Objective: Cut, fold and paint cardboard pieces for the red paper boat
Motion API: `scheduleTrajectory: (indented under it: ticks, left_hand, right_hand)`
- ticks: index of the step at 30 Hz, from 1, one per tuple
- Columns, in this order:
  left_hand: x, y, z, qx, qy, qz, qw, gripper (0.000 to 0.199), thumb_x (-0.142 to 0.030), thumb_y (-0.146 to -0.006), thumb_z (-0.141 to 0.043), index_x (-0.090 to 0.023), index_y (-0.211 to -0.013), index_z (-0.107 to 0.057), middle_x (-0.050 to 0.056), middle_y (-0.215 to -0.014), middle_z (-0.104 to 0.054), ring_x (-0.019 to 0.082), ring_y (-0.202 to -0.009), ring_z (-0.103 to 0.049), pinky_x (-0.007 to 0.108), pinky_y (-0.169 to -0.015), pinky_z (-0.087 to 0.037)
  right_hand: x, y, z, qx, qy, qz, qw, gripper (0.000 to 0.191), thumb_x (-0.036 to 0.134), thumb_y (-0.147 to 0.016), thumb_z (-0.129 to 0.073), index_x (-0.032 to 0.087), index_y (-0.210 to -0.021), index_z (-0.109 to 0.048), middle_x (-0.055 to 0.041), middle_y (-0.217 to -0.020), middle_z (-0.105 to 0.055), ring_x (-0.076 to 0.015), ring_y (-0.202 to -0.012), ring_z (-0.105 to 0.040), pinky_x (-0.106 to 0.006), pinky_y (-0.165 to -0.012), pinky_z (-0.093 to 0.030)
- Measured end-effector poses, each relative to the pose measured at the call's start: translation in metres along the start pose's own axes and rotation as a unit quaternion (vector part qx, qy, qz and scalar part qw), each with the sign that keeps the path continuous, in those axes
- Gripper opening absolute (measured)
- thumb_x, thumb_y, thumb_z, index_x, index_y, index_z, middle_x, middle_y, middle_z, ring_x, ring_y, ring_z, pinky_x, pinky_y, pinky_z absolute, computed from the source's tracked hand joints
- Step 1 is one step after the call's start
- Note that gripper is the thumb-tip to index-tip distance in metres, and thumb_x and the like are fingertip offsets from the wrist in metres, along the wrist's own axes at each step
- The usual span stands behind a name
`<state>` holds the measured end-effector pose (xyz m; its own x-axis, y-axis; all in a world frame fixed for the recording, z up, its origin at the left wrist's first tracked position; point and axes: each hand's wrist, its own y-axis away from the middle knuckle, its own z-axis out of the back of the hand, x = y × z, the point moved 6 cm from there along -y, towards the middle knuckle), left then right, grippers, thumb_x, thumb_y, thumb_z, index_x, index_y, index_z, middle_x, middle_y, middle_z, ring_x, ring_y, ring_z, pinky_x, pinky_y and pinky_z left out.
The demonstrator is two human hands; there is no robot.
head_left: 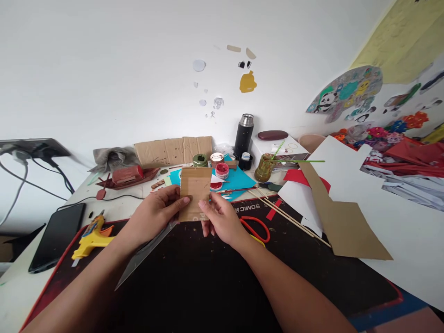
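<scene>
A small rectangular piece of brown cardboard (195, 187) is held up over the black desk mat (194, 286). My left hand (163, 209) pinches its left edge, thumb on the near face. On the right edge, my right hand (222, 215) grips it with the thumb on the front and the fingers behind. Part of some printed letters shows at the cardboard's lower right. Below my left forearm lies a clear ruler-like strip (142, 261), partly hidden. Red-handled scissors (258, 226) rest just right of my right hand, partly covered by it.
A yellow glue gun (92, 240) and a black phone (58, 236) lie at left. Open paint pots (222, 170), a dark thermos (244, 136) and a brush jar (264, 169) stand behind. Thin wooden sticks (294, 219) and a cut cardboard sheet (354, 229) lie at right.
</scene>
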<state>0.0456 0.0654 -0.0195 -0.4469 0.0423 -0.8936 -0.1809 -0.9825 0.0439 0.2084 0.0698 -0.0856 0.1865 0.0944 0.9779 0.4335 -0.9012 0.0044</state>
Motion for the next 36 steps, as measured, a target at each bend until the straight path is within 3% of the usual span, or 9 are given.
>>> scheduleTrajectory:
  ticks: [4, 10, 13, 16, 18, 21, 27, 31, 36]
  left_hand:
    - [-0.005, 0.002, -0.015, 0.077, 0.057, 0.007, 0.995, 0.051, -0.072, -0.087, -0.080, -0.023, -0.081, -0.066, -0.001, -0.074, -0.067, 0.017, -0.060, -0.060, 0.029, -0.054, -0.052]
    - [0.003, 0.000, -0.016, 0.017, 0.083, 0.002, 0.996, 0.052, -0.069, -0.087, -0.081, -0.023, -0.111, -0.072, 0.006, -0.092, -0.078, 0.023, -0.074, -0.068, 0.031, -0.056, -0.054]
    - [0.011, 0.000, -0.020, -0.011, 0.091, 0.002, 0.996, 0.055, -0.069, -0.087, -0.081, -0.023, -0.117, -0.073, 0.009, -0.106, -0.083, 0.027, -0.087, -0.074, 0.037, -0.075, -0.062]
    - [0.017, -0.003, -0.025, -0.019, 0.118, 0.010, 0.993, 0.060, -0.071, -0.084, -0.084, -0.023, -0.117, -0.073, 0.011, -0.119, -0.084, 0.033, -0.105, -0.076, 0.045, -0.098, -0.062]
    - [0.019, -0.005, -0.028, -0.010, 0.130, 0.021, 0.991, 0.065, -0.075, -0.081, -0.084, -0.023, -0.117, -0.072, 0.012, -0.120, -0.084, 0.034, -0.108, -0.076, 0.048, -0.101, -0.062]
    - [0.015, -0.005, -0.028, 0.005, 0.121, 0.034, 0.992, 0.067, -0.078, -0.080, -0.084, -0.023, -0.116, -0.071, 0.010, -0.109, -0.083, 0.033, -0.098, -0.076, 0.046, -0.090, -0.064]
    - [-0.003, 0.001, -0.004, -0.087, 0.030, -0.019, 0.996, 0.059, -0.082, -0.085, -0.076, -0.024, -0.091, -0.070, 0.001, -0.077, -0.068, 0.022, -0.073, -0.061, 0.032, -0.064, -0.051]
    - [-0.001, 0.001, 0.004, -0.105, 0.000, -0.029, 0.994, 0.056, -0.078, -0.089, -0.073, -0.023, -0.085, -0.072, 0.001, -0.075, -0.065, 0.020, -0.070, -0.055, 0.031, -0.062, -0.046]
    - [0.002, 0.001, 0.002, -0.117, -0.026, -0.031, 0.992, 0.050, -0.071, -0.088, -0.076, -0.023, -0.079, -0.072, 0.002, -0.073, -0.065, 0.021, -0.072, -0.055, 0.031, -0.064, -0.045]
  right_hand:
    - [0.004, 0.001, 0.008, -0.063, 0.004, 0.006, 0.998, 0.047, 0.068, -0.095, -0.075, 0.024, -0.107, -0.065, -0.0007, -0.084, -0.067, -0.0152, -0.052, -0.060, -0.026, -0.035, -0.046]
    - [0.000, 0.004, 0.006, -0.057, 0.055, 0.006, 0.997, 0.040, 0.063, -0.101, -0.070, 0.025, -0.114, -0.070, -0.0030, -0.086, -0.069, -0.0163, -0.051, -0.058, -0.027, -0.035, -0.044]
    - [-0.001, 0.004, 0.008, -0.075, 0.084, 0.038, 0.993, 0.034, 0.057, -0.104, -0.067, 0.025, -0.115, -0.071, -0.0050, -0.092, -0.074, -0.0199, -0.063, -0.065, -0.030, -0.047, -0.050]
    - [-0.002, 0.002, 0.010, -0.100, 0.101, 0.075, 0.987, 0.029, 0.052, -0.105, -0.067, 0.026, -0.118, -0.073, -0.0068, -0.102, -0.077, -0.0248, -0.083, -0.071, -0.033, -0.062, -0.056]
    - [-0.005, 0.000, 0.011, -0.101, 0.096, 0.063, 0.988, 0.031, 0.053, -0.105, -0.067, 0.026, -0.119, -0.073, -0.0060, -0.096, -0.075, -0.0248, -0.080, -0.070, -0.031, -0.058, -0.054]
    - [-0.009, -0.002, 0.011, -0.085, 0.084, 0.029, 0.992, 0.036, 0.058, -0.104, -0.068, 0.025, -0.118, -0.072, -0.0028, -0.085, -0.070, -0.0193, -0.060, -0.061, -0.028, -0.046, -0.046]
    - [-0.004, 0.004, 0.003, -0.023, 0.092, 0.002, 0.995, 0.040, 0.063, -0.103, -0.068, 0.024, -0.113, -0.069, 0.0006, -0.078, -0.065, -0.0153, -0.049, -0.057, -0.026, -0.037, -0.043]
    - [0.002, 0.006, -0.002, 0.014, 0.148, 0.029, 0.988, 0.035, 0.058, -0.103, -0.068, 0.023, -0.096, -0.065, 0.0009, -0.075, -0.063, -0.0167, -0.056, -0.058, -0.028, -0.048, -0.044]
    - [0.009, 0.003, 0.003, -0.007, 0.157, 0.077, 0.985, 0.039, 0.057, -0.104, -0.066, 0.023, -0.085, -0.058, 0.0010, -0.077, -0.059, -0.0178, -0.071, -0.053, -0.030, -0.064, -0.040]
